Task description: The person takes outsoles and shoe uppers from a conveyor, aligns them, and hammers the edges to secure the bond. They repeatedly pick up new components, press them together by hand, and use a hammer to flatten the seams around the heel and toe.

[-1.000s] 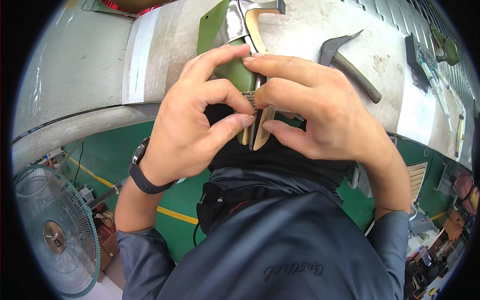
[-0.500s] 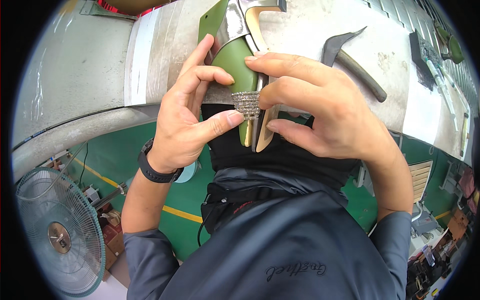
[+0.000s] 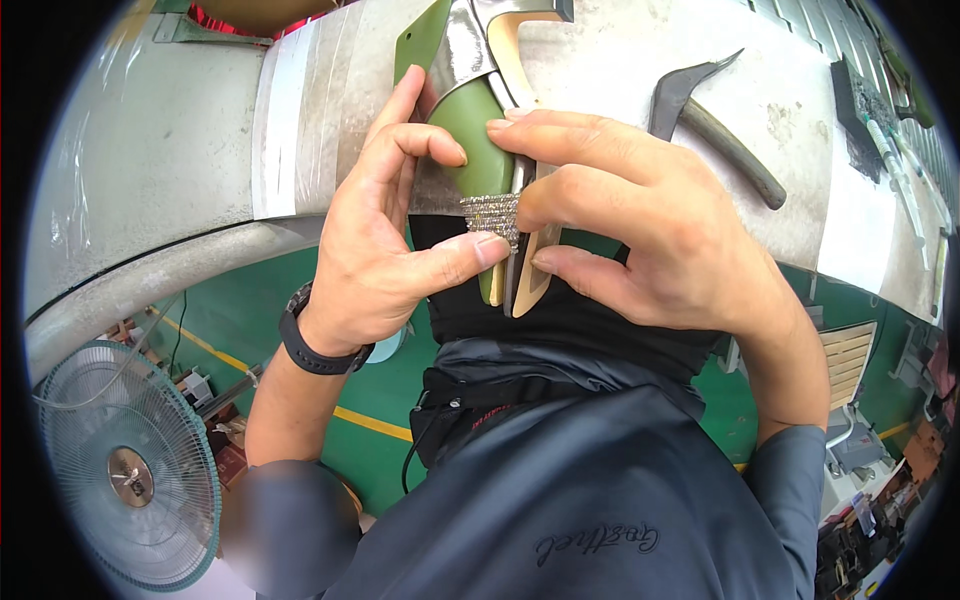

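Note:
A high-heeled sandal on a green shoe last point(image 3: 478, 135) is held between my hands, its toe pointing toward me. Silver material point(image 3: 466, 50) wraps its back, next to the beige heel point(image 3: 511, 58). Across the forefoot runs a glittering beaded strap point(image 3: 487, 213). My left hand point(image 3: 375, 220) cups the left side, its thumb pressing the strap's lower part and its fingers curled by the last. From the right, my right hand point(image 3: 640, 220) grips the strap's edge and the beige sole point(image 3: 536, 270) between fingers and thumb. Its fingertips partly hide that edge.
A shoemaker's hammer point(image 3: 735, 150) lies on the worn worktable point(image 3: 590, 70) to the right. Farther right are a dark block point(image 3: 852, 110) and pen-like tubes point(image 3: 885, 150). A standing fan point(image 3: 130, 465) is at the lower left, and a slatted wooden seat point(image 3: 848, 362) at the right.
My left thumb has slid right across the strap's lower part. The sandal's toe end and strap sit slightly lower in view. My right hand keeps nearly the same grip.

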Demonstrator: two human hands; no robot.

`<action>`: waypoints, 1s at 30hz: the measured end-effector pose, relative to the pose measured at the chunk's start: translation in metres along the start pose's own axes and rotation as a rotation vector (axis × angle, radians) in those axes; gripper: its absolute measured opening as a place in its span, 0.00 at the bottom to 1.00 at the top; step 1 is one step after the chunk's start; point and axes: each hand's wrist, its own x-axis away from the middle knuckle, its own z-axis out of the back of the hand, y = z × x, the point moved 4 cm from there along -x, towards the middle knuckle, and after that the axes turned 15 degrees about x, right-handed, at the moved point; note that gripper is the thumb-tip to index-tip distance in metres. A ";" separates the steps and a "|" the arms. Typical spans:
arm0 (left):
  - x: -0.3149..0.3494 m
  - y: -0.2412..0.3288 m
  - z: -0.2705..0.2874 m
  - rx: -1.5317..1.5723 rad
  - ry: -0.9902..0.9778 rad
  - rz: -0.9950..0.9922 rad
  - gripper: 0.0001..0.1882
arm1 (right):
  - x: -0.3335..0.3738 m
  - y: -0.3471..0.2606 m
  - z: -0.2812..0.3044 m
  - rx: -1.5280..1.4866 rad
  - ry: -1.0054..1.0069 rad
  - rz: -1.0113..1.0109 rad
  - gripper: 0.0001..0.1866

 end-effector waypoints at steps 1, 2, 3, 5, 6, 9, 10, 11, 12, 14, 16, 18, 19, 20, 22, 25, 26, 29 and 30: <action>0.000 0.000 0.000 0.004 -0.005 -0.001 0.30 | 0.000 0.000 0.000 -0.004 0.003 0.002 0.21; -0.001 0.000 0.000 0.008 -0.010 -0.002 0.30 | 0.001 0.001 0.000 -0.005 0.005 0.000 0.21; -0.001 0.000 0.000 0.008 -0.010 0.001 0.30 | 0.000 0.001 0.000 -0.004 0.004 0.003 0.21; -0.001 0.001 0.000 0.025 -0.001 0.004 0.31 | 0.000 0.002 0.000 -0.006 0.003 0.005 0.21; -0.001 0.002 0.000 0.023 -0.001 0.006 0.31 | -0.001 0.002 0.001 -0.009 -0.002 0.006 0.21; -0.002 0.006 -0.002 -0.052 0.001 0.015 0.32 | 0.000 0.002 0.000 -0.014 -0.003 0.000 0.20; -0.003 0.008 -0.004 -0.085 0.001 0.021 0.32 | 0.000 0.002 0.000 -0.014 0.000 -0.006 0.20; -0.003 0.010 -0.005 -0.117 0.002 0.028 0.32 | 0.000 0.002 0.000 -0.016 0.000 -0.007 0.20; -0.003 0.010 -0.004 -0.119 0.003 0.030 0.32 | 0.000 0.002 0.000 -0.020 -0.002 -0.006 0.20; -0.003 0.012 -0.005 -0.173 -0.014 0.024 0.32 | 0.000 0.002 -0.001 -0.028 -0.004 -0.004 0.20; -0.004 0.017 -0.009 -0.192 -0.016 0.045 0.32 | 0.000 0.002 0.000 -0.030 -0.002 -0.006 0.19; -0.005 0.018 -0.012 -0.212 -0.016 0.065 0.32 | 0.001 0.002 -0.002 -0.036 0.007 -0.013 0.19; -0.006 0.019 -0.012 -0.239 -0.020 0.054 0.33 | 0.002 0.002 -0.002 -0.041 0.016 -0.017 0.19; -0.006 0.020 -0.013 -0.264 -0.025 0.042 0.33 | 0.002 0.002 -0.003 -0.042 0.017 -0.018 0.19; -0.007 0.020 -0.013 -0.298 -0.040 0.035 0.33 | 0.003 0.003 -0.004 -0.043 0.027 -0.023 0.19; -0.005 0.019 -0.015 -0.337 -0.058 -0.029 0.31 | 0.003 0.003 -0.004 -0.035 0.020 -0.030 0.19; -0.004 0.019 -0.015 -0.342 -0.063 -0.085 0.29 | 0.003 0.003 -0.003 -0.034 0.017 -0.027 0.19; -0.002 0.021 -0.010 -0.552 -0.148 -0.256 0.24 | 0.005 0.003 -0.003 -0.040 -0.005 -0.040 0.19; 0.000 0.020 -0.010 -0.549 -0.143 -0.259 0.24 | 0.004 0.001 -0.003 -0.041 0.012 -0.042 0.20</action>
